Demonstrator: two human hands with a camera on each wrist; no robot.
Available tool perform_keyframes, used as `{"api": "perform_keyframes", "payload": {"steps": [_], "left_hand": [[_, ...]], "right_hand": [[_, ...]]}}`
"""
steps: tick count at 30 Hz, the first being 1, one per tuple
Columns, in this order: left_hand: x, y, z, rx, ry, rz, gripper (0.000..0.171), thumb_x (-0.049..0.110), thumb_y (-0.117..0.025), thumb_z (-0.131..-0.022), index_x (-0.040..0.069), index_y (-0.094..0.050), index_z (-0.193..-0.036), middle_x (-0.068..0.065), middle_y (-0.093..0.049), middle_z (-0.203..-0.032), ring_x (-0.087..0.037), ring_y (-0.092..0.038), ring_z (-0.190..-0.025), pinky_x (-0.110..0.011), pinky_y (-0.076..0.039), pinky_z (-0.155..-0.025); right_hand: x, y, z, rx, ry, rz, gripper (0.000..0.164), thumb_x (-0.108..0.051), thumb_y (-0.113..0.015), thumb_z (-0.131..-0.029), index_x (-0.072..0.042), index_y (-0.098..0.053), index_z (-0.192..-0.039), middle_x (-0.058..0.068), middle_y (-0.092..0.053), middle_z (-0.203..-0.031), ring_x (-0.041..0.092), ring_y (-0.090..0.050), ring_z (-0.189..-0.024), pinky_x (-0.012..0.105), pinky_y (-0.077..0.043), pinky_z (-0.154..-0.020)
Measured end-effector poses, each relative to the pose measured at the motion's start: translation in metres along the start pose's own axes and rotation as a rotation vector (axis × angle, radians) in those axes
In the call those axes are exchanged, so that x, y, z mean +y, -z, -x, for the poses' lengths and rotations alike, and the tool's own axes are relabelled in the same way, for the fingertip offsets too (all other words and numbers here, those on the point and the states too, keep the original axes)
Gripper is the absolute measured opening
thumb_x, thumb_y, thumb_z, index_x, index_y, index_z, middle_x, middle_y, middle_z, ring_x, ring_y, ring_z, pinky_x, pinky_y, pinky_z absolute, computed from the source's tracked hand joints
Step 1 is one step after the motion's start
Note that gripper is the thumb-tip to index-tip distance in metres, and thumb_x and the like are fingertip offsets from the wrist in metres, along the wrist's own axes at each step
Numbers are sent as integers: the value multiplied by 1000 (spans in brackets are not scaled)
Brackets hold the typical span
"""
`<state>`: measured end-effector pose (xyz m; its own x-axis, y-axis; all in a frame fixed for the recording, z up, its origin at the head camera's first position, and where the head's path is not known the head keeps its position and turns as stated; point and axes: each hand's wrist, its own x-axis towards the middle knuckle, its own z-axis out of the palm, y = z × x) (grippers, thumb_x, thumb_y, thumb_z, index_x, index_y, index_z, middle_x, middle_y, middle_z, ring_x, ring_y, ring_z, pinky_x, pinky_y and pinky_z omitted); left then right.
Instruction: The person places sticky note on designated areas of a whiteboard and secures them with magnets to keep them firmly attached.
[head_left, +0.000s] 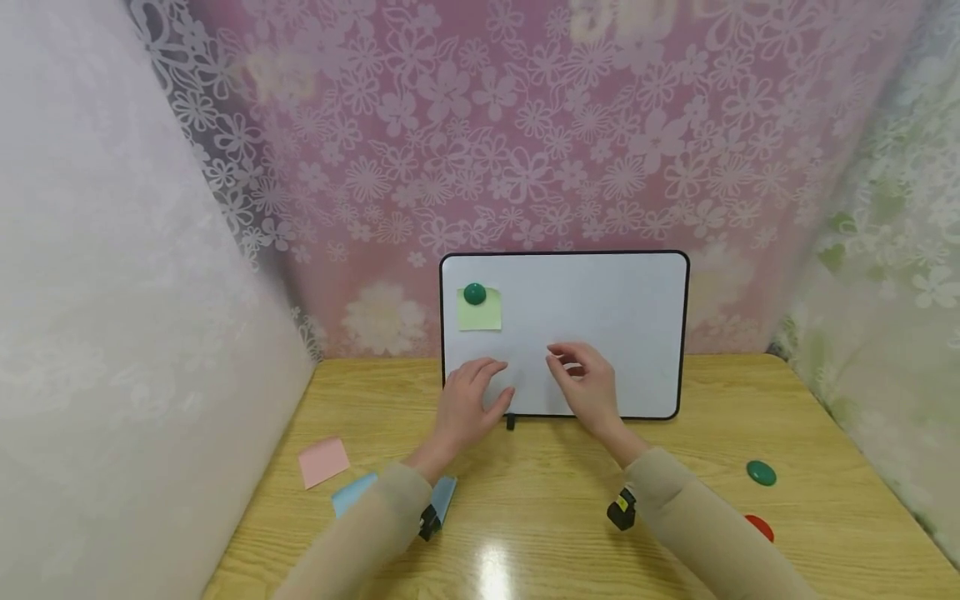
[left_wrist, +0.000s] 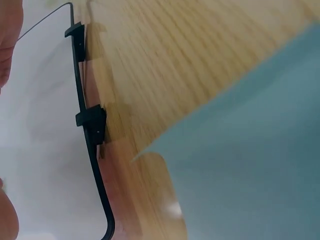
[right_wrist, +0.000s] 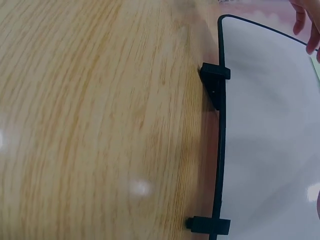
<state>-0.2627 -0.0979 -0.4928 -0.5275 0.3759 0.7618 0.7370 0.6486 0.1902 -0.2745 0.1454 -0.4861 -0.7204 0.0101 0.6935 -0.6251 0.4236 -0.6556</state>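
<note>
A whiteboard [head_left: 637,333] with a black frame stands upright at the back of the table. On its upper left, a green magnet [head_left: 475,293] sits over the top of a pale green sticky note [head_left: 480,317]. My left hand [head_left: 467,407] is in front of the board's lower left, thumb and fingers apart with nothing between them. To its right, my right hand [head_left: 588,387] has bent, loose fingers; thumb and index tips are near each other, and no object shows between them. Whether either hand touches the board, I cannot tell.
A pink sticky note [head_left: 324,462] lies at the table's left. Blue paper [head_left: 354,493] shows on both sides of my left forearm, partly hidden. On the right lie a green magnet [head_left: 761,472] and a red round piece [head_left: 760,527], partly covered by my sleeve. Black feet [right_wrist: 214,82] hold the board.
</note>
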Motion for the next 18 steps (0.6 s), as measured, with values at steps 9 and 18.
{"api": "perform_keyframes", "payload": {"steps": [9,18], "left_hand": [[17,3,13,-44,109,119,30,34,-69,-107,9,-75,-123,-3,-73,-120,-23,-68,-112,-43,-57,-94],[34,12,35,-159,399,355,30,32,-69,-107,9,-74,-126,-9,-75,-121,-22,-69,-105,-45,-59,-87]], "right_hand": [[-4,18,13,-123,-10,44,20,-5,-80,-97,-3,-78,-118,8,-73,-118,28,-71,-100,35,-62,-78],[-5,38,30,-308,-42,107,20,-9,-80,-98,-4,-79,-117,10,-73,-125,31,-68,-113,50,-62,-81]]}}
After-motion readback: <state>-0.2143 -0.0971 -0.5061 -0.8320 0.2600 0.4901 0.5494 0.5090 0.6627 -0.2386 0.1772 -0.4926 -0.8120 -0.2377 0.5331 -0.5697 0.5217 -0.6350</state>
